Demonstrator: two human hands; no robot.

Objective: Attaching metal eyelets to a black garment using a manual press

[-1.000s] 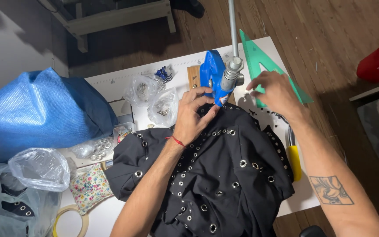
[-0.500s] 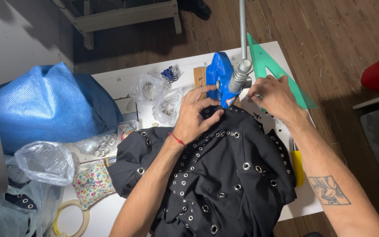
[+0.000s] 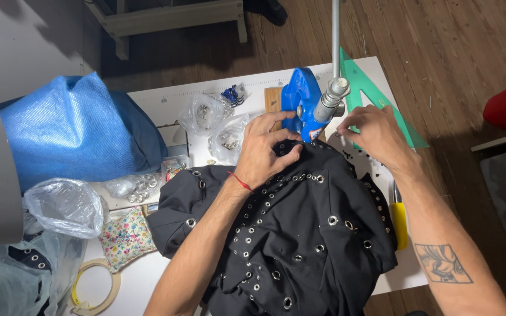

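The garment (image 3: 288,246) lies on the table (image 3: 165,96), filling its middle and 5 o'clock part. At the garment's 12 o'clock edge stands the press (image 3: 306,102), with the set square (image 3: 376,96) at the press's 3 o'clock. The left hand (image 3: 265,152) rests on the garment at the press's 7 o'clock; the right hand (image 3: 376,134) is at the press's 4 o'clock, over the set square's lower edge. Bags of eyelets (image 3: 218,126) lie at the press's 9 o'clock. The big sack (image 3: 71,129) sits at the garment's 10 o'clock, the pincushion (image 3: 125,234) at its 9 o'clock, the tape roll (image 3: 95,287) at its 8 o'clock. A cutter (image 3: 398,219) lies at its 3 o'clock edge.
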